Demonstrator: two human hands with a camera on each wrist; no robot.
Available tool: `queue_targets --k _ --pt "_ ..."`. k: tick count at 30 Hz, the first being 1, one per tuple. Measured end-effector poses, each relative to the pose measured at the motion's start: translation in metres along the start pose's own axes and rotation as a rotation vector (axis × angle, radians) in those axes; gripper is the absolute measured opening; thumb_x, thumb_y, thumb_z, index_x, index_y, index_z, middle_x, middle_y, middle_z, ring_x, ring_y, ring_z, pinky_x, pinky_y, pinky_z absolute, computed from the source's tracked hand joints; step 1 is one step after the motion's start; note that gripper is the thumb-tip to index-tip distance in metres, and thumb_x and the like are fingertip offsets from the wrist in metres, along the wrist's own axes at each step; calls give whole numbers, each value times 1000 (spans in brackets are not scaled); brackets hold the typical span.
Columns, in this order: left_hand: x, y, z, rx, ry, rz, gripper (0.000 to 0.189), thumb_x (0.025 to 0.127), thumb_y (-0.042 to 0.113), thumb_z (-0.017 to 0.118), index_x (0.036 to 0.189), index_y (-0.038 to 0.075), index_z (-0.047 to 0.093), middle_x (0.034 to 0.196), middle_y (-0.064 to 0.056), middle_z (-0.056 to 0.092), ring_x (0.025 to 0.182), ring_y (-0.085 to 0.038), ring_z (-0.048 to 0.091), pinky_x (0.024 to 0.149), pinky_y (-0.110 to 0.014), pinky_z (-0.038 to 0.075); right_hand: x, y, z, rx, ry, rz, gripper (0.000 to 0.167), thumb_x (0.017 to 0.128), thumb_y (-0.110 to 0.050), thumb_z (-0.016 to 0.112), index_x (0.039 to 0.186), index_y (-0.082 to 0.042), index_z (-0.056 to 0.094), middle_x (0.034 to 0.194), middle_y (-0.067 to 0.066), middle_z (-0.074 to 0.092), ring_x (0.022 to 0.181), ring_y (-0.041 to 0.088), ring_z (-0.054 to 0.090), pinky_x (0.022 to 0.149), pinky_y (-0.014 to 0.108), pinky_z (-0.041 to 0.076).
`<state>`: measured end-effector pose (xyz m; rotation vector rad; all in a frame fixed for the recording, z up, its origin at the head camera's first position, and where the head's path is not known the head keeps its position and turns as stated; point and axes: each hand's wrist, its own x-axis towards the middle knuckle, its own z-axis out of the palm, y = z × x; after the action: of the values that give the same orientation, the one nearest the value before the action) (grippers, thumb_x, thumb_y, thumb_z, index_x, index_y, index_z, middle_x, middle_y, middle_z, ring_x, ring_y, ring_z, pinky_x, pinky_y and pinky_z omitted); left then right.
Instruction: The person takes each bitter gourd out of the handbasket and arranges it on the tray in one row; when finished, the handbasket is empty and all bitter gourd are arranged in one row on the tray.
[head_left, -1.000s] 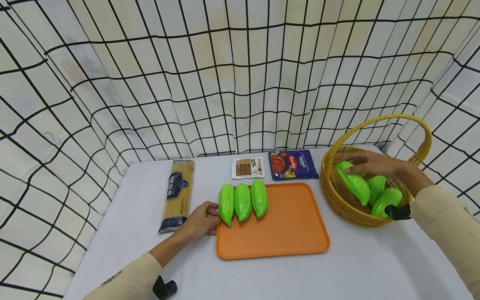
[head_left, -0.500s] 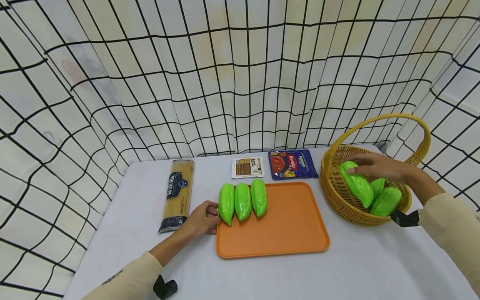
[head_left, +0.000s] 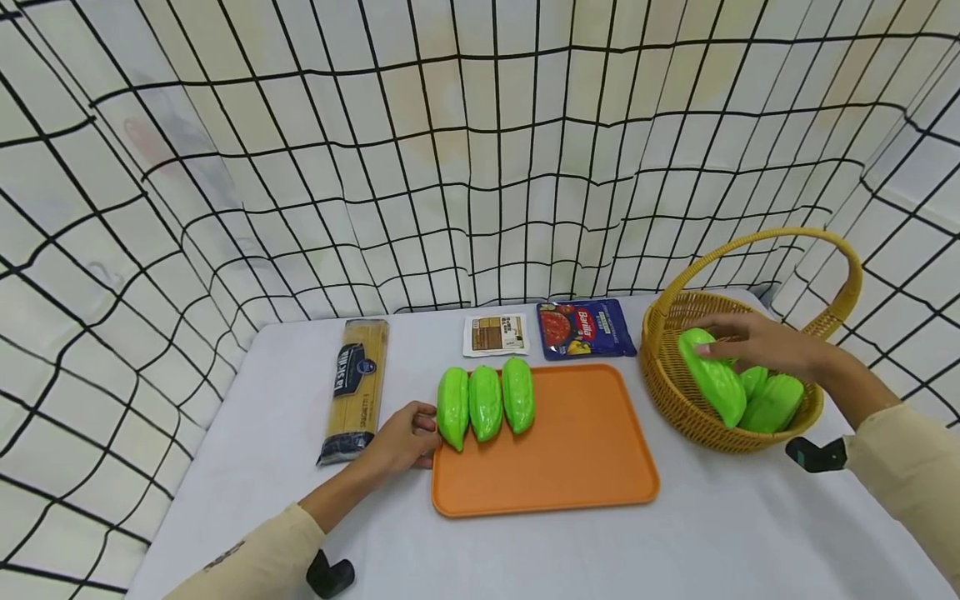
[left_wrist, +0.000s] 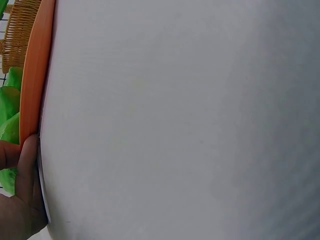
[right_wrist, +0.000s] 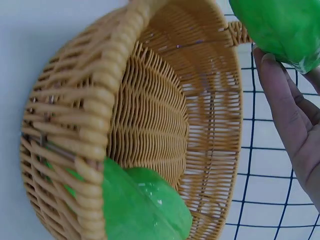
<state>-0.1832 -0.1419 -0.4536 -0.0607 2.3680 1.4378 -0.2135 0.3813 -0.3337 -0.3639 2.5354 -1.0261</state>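
My right hand (head_left: 776,342) holds a shiny green, ridged, elongated fruit (head_left: 711,382) over the wicker basket (head_left: 667,417), thumb on its near side. In the right wrist view the same fruit (right_wrist: 282,30) sits at the fingertips, above the basket's rim. Two more such green fruits (head_left: 774,404) lie in the basket. At the orange tray's (head_left: 555,467) left edge, my left hand (head_left: 402,437) grips the rim; the left wrist view shows a thumb and finger either side of it. Three green fruits (head_left: 485,404) lie side by side on the tray's left part.
A spaghetti pack (head_left: 356,392) lies left of the tray. Behind the tray are a small white-and-brown packet (head_left: 496,335) and a blue Barilla pouch (head_left: 585,329). The basket's tall handle (head_left: 787,233) arches over it. Black-gridded white cloth (head_left: 480,167) encloses the table's back and sides.
My right hand has shifted slightly right and down with the green fruit, which now sits more upright over the basket. My left hand and the tray have stayed put.
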Motion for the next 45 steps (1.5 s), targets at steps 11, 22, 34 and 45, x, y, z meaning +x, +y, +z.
queue_targets --k 11,22,34,45 --pt "2 0 0 -7 -3 4 51 91 6 65 139 1 48 116 -13 55 96 -20 62 68 -31 64 -4 -14 15 15 1 -58 50 99 -33 61 144 -14 51 144 13 50 118 31 57 83 37 59" --pt "2 0 0 -4 0 4 52 91 6 65 140 2 48 117 -13 55 97 -21 62 68 -31 64 3 -18 31 19 -49 -71 54 96 -33 67 144 -16 50 143 14 51 103 29 61 78 37 60" --pt "2 -1 2 -18 3 24 52 90 4 65 139 -1 47 117 -15 55 94 -21 63 67 -31 64 14 -27 48 88 -105 -102 52 92 -26 71 140 -15 54 123 15 59 109 33 62 83 39 61" --pt "1 -1 2 -31 5 21 52 90 4 65 139 0 48 117 -14 55 95 -20 63 67 -32 64 23 -38 61 125 -130 -122 53 93 -26 71 141 -11 54 127 16 58 119 38 62 83 38 63"
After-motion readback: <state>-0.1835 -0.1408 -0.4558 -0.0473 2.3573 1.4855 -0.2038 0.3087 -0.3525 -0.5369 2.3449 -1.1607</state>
